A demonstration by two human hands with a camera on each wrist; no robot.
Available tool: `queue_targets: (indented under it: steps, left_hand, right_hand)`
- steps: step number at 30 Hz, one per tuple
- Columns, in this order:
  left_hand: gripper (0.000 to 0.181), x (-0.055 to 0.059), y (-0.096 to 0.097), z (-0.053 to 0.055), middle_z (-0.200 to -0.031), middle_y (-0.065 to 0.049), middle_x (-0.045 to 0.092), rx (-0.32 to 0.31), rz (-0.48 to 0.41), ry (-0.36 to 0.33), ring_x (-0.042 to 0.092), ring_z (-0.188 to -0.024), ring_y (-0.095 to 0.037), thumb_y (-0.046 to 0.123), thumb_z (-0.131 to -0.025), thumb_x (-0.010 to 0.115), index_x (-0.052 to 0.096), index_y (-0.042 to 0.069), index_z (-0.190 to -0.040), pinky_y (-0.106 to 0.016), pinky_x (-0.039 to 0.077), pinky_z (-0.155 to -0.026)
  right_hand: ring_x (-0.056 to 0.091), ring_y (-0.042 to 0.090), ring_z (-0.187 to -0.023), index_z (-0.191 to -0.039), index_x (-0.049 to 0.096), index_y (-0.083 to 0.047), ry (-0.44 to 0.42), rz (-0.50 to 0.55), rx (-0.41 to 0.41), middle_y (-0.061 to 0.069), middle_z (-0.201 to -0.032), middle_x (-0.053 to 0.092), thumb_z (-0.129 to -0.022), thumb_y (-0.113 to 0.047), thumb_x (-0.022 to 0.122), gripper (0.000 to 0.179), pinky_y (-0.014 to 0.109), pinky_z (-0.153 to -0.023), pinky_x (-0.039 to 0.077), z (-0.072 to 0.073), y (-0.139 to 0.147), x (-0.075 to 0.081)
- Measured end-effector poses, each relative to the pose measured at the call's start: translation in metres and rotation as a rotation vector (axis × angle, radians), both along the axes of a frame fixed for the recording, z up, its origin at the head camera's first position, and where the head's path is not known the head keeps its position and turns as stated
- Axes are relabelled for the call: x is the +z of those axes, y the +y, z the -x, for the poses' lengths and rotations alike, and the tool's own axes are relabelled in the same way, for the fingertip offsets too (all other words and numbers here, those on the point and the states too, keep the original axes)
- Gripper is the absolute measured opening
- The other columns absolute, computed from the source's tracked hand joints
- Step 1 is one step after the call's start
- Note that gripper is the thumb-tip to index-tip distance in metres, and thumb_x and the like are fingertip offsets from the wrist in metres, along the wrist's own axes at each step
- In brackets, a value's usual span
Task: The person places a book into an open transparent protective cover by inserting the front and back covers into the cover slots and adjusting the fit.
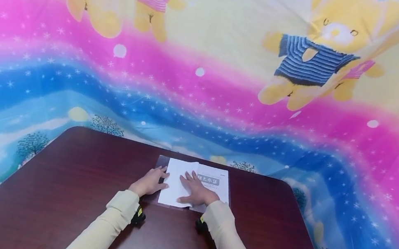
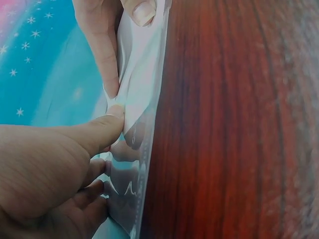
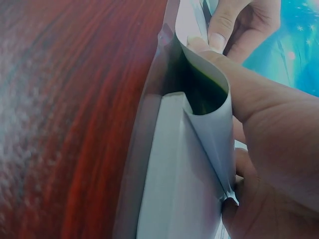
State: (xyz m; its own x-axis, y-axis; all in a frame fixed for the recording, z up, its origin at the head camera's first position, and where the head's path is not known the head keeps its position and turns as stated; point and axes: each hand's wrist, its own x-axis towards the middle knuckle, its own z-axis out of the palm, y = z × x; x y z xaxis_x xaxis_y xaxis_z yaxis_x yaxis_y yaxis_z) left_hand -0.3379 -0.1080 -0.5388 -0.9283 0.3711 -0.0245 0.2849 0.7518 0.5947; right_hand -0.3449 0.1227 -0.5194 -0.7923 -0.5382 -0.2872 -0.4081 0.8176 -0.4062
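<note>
A thin book (image 1: 224, 185) with a grey title box in dark print lies on a clear plastic sheet (image 1: 161, 162). Its white leaf (image 1: 173, 194) is turned out to the left. My left hand (image 1: 150, 181) rests at that leaf's left edge, fingertips down on the plastic margin. Spread fingers of my right hand (image 1: 196, 192) press the leaf near the fold. In the right wrist view, the leaf bulges in a hollow curve beside the pale page block (image 3: 164, 169). The left wrist view shows the left thumb (image 2: 107, 124) touching the leaf, with the plastic (image 2: 124, 199) glossy and rippled under the fingers.
The dark red-brown wooden table (image 1: 65, 183) has rounded far corners. Behind it hangs a curtain (image 1: 188, 90) printed with bears and snowflakes, close to the table's far edge. Black wrist cameras (image 1: 139, 216) sit under both sleeves.
</note>
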Motion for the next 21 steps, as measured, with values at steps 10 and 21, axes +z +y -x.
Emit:
queue_targets:
  steps: [10,21]
  left_hand:
    - [0.052,0.003,-0.0002,-0.0014,-0.161,-0.024,0.035,-0.007,0.003,0.002,0.025,-0.151,-0.044,0.018,-0.099,0.068,0.054,-0.003,-0.144,-0.06,0.031,-0.118]
    - [0.051,0.0012,0.0035,-0.0004,-0.158,-0.028,0.037,-0.013,0.035,0.04,0.029,-0.149,-0.046,0.018,-0.098,0.069,0.055,-0.005,-0.142,-0.058,0.033,-0.118]
  right_hand:
    - [-0.006,0.034,-0.158,-0.163,0.025,-0.016,-0.004,0.019,0.009,0.01,-0.172,0.009,-0.093,-0.044,0.072,0.089,0.061,-0.124,0.013,-0.0026,-0.0026,0.0016]
    - [-0.006,0.035,-0.158,-0.162,0.026,-0.013,-0.007,0.03,0.009,0.013,-0.171,0.01,-0.093,-0.042,0.073,0.089,0.062,-0.124,0.013,-0.0033,-0.0026,0.0031]
